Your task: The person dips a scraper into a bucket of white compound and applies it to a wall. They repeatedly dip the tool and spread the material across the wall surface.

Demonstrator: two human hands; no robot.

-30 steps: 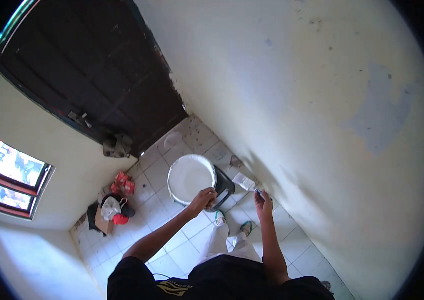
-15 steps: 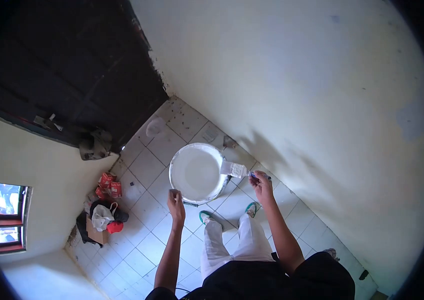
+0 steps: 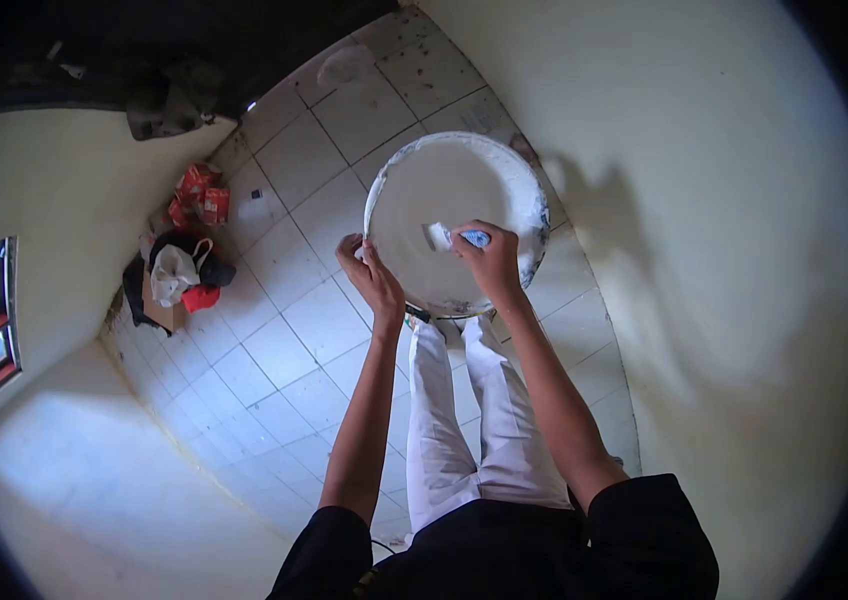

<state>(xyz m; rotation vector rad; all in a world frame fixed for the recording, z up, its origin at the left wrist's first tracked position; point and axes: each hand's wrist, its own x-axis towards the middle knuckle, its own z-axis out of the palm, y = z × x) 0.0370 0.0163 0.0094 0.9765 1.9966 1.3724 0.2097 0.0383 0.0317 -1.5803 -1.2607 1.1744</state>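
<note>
A large round tub (image 3: 371,205) of pale paint or paste stands in front of my legs. My right hand (image 3: 489,258) is over the tub, closed on the blue-and-white handle of a wide brush (image 3: 439,237). The brush's head points left, at or just above the pale surface; contact is hard to make out. At the tub's left rim is my left hand (image 3: 374,280), its fingertips against the edge and its fingers curled. Whether it pinches the rim is partly hidden.
Red boxes (image 3: 200,194) lie on the tiled floor (image 3: 294,330) at left, near a white bag (image 3: 174,273) and a cardboard box (image 3: 160,305). A pale wall (image 3: 724,250) rises close on the right. A crumpled clear bag (image 3: 345,66) lies beyond the tub.
The brush in my right hand has moved from the tub's right edge to over its middle. My left hand has come up against the left rim. The view has tilted and the tub appears larger.
</note>
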